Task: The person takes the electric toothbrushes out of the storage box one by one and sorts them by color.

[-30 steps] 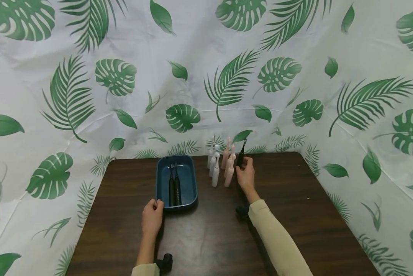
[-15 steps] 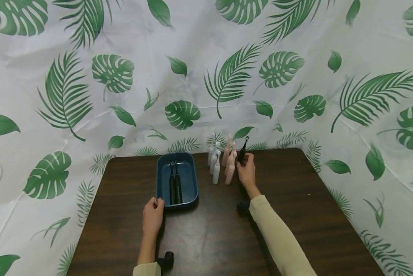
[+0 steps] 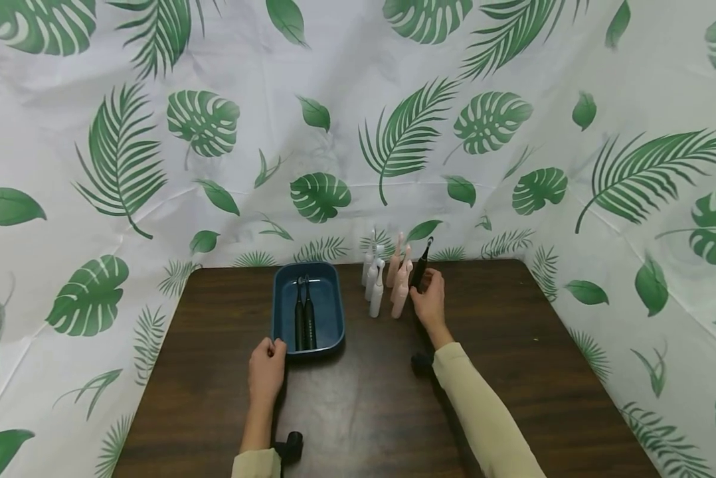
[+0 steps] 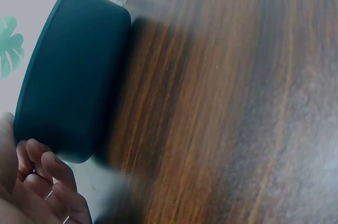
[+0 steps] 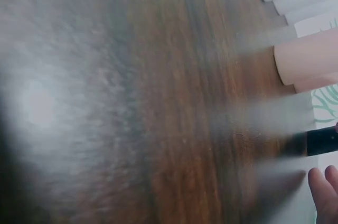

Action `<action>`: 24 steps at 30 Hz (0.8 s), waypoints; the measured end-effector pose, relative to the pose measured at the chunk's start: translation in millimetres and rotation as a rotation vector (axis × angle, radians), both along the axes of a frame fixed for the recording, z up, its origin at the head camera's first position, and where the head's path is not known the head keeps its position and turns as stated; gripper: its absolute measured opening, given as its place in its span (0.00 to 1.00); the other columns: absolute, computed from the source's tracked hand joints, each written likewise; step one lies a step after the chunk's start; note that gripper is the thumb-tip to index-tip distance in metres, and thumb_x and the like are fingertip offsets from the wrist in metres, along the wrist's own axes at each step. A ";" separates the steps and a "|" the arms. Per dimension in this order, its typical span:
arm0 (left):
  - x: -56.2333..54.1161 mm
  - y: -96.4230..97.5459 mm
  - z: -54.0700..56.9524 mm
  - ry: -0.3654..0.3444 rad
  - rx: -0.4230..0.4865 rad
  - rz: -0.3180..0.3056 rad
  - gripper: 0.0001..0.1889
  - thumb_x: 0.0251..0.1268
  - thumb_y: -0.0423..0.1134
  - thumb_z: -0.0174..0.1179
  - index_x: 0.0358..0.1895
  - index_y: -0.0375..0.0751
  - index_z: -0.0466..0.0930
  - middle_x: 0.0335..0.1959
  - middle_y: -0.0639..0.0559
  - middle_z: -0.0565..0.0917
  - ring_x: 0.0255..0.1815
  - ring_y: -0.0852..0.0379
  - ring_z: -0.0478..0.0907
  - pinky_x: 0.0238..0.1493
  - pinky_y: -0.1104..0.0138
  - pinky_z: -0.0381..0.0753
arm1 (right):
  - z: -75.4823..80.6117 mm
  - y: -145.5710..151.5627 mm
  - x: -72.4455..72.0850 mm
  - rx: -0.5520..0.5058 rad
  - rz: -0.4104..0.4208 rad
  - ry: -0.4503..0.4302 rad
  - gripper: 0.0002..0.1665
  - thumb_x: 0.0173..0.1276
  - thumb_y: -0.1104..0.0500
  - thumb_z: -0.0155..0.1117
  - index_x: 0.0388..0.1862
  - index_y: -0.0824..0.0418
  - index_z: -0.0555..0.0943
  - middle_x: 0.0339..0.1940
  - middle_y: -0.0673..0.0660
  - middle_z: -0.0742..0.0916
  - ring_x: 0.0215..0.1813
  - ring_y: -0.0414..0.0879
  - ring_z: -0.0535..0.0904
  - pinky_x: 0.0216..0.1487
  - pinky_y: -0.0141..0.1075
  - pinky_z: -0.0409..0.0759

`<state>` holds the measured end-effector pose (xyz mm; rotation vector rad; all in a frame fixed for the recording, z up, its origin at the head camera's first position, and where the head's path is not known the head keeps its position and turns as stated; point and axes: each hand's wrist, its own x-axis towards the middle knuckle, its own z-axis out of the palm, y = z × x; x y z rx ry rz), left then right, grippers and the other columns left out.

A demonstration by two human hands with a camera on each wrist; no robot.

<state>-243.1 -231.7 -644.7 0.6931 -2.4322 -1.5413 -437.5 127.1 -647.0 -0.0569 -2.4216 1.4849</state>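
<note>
My left hand [image 3: 266,373] grips the near left corner of a blue tray [image 3: 337,302]; in the left wrist view the thumb is at the rim and the fingers curl beside the tray's wall [image 4: 79,76]. Two black electric toothbrushes [image 3: 305,325] lie side by side in the tray, heads away from me. At the back right, my right hand [image 3: 431,302] holds another black electric toothbrush [image 3: 420,271], upright and slightly tilted. In the right wrist view only its lower end [image 5: 321,141] shows, close to the tabletop, with fingertips [image 5: 316,179] beside it.
Left of my right hand stand several pink electric toothbrushes [image 3: 400,299], and beyond them several white ones [image 3: 376,299], all upright. They share a dark wooden table [image 3: 358,411] with the tray. A leaf-patterned sheet [image 3: 250,133] hangs behind and along the sides.
The head view has shifted slightly. My right hand keeps hold of the black electric toothbrush in nearly the same spot, and my left hand stays at the tray's corner.
</note>
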 end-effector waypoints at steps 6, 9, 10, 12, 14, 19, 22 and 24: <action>0.5 3.6 -0.7 0.006 -0.003 0.033 0.19 0.79 0.49 0.53 0.27 0.46 0.64 0.25 0.50 0.66 0.27 0.50 0.67 0.30 0.59 0.59 | 2.9 2.8 27.7 -0.083 -0.074 0.105 0.25 0.75 0.66 0.63 0.68 0.69 0.73 0.61 0.68 0.81 0.60 0.61 0.81 0.61 0.54 0.82; 0.8 4.7 -0.8 0.007 -0.010 0.035 0.19 0.79 0.49 0.52 0.26 0.46 0.63 0.25 0.51 0.66 0.27 0.50 0.67 0.30 0.59 0.59 | 4.4 3.7 44.5 -0.115 -0.114 0.182 0.18 0.75 0.65 0.61 0.60 0.70 0.78 0.49 0.65 0.85 0.49 0.54 0.83 0.52 0.40 0.83; 0.6 5.2 -0.6 0.008 -0.011 0.036 0.19 0.79 0.49 0.52 0.26 0.46 0.63 0.24 0.51 0.65 0.27 0.50 0.67 0.30 0.59 0.59 | 4.7 4.1 50.3 -0.123 -0.122 0.200 0.16 0.75 0.65 0.61 0.58 0.70 0.79 0.47 0.63 0.86 0.46 0.51 0.83 0.50 0.36 0.81; 0.3 6.1 0.2 0.023 -0.009 0.035 0.19 0.79 0.47 0.52 0.26 0.46 0.63 0.24 0.51 0.65 0.27 0.51 0.66 0.30 0.60 0.60 | 4.8 4.8 61.6 -0.132 -0.133 0.221 0.14 0.76 0.64 0.62 0.56 0.69 0.80 0.44 0.61 0.85 0.42 0.46 0.81 0.45 0.28 0.78; 0.3 7.0 1.5 0.041 -0.005 0.030 0.19 0.78 0.46 0.52 0.25 0.46 0.62 0.24 0.52 0.64 0.26 0.51 0.65 0.30 0.60 0.61 | 3.9 5.2 72.8 -0.131 -0.138 0.230 0.12 0.76 0.64 0.63 0.54 0.68 0.80 0.42 0.59 0.85 0.40 0.42 0.79 0.43 0.25 0.75; 1.8 9.9 2.8 0.097 0.010 0.031 0.19 0.77 0.42 0.52 0.24 0.45 0.61 0.23 0.52 0.63 0.26 0.53 0.64 0.31 0.62 0.63 | 2.9 1.7 101.8 -0.108 -0.128 0.220 0.09 0.74 0.66 0.64 0.51 0.67 0.82 0.39 0.58 0.86 0.37 0.39 0.79 0.38 0.25 0.75; 2.3 11.5 0.2 0.136 0.010 0.062 0.19 0.75 0.42 0.52 0.23 0.46 0.60 0.22 0.52 0.63 0.25 0.53 0.64 0.31 0.61 0.63 | 4.4 -5.3 116.9 -0.110 -0.095 0.210 0.08 0.73 0.67 0.65 0.49 0.65 0.83 0.37 0.57 0.86 0.35 0.40 0.78 0.36 0.26 0.75; 2.3 11.9 -2.2 0.162 0.014 0.086 0.19 0.74 0.43 0.53 0.22 0.48 0.60 0.20 0.53 0.63 0.24 0.54 0.64 0.30 0.62 0.63 | 6.4 -11.9 125.3 -0.120 -0.066 0.208 0.07 0.72 0.68 0.67 0.48 0.65 0.84 0.36 0.56 0.86 0.34 0.40 0.78 0.36 0.26 0.75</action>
